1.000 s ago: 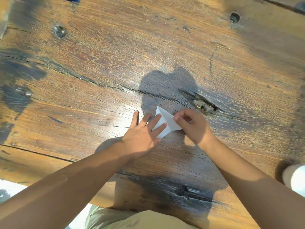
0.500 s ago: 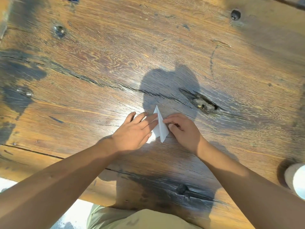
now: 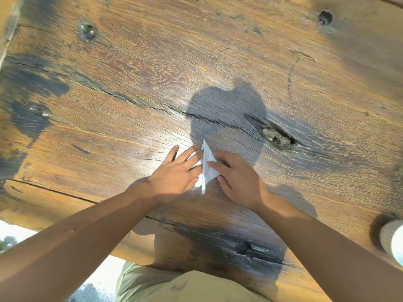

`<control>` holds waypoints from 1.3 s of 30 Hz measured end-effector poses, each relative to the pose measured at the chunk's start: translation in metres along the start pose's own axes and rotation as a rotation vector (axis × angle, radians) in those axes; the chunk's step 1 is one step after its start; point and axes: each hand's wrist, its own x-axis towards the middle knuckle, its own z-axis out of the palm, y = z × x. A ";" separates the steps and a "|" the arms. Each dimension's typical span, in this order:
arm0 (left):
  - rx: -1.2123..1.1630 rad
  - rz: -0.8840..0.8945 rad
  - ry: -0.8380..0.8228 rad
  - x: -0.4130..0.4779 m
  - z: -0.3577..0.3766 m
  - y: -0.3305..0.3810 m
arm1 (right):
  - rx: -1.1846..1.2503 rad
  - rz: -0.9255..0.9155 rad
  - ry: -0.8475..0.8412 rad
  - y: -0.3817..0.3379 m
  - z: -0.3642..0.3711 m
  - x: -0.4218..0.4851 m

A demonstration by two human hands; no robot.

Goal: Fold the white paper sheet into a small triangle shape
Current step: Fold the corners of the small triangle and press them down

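White folded paper between flat left hand and right hand.

On my feed the table is warm orange-brown wood, its grain running in fine wavy lines — darker brown bands cross it, and charcoal-black stains blotch the left edge and the near edge. A black crack runs along the grain, and a dark knot hole shows a greyish centre. The folded paper is plain white, unpatterned. I see a grey-blue shadow on the wood behind it. At the right edge sits a white object I can't identify — at the bottom, khaki-olive cloth, plain.
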 end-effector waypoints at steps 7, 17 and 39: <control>-0.113 0.006 0.094 -0.010 -0.005 -0.011 | -0.082 -0.008 0.007 0.002 0.003 0.004; -0.100 0.074 0.101 -0.031 0.009 -0.001 | -0.145 0.068 0.026 -0.020 -0.002 0.007; -0.088 -0.030 0.259 -0.018 0.021 0.002 | 0.030 0.077 -0.080 -0.026 -0.003 0.044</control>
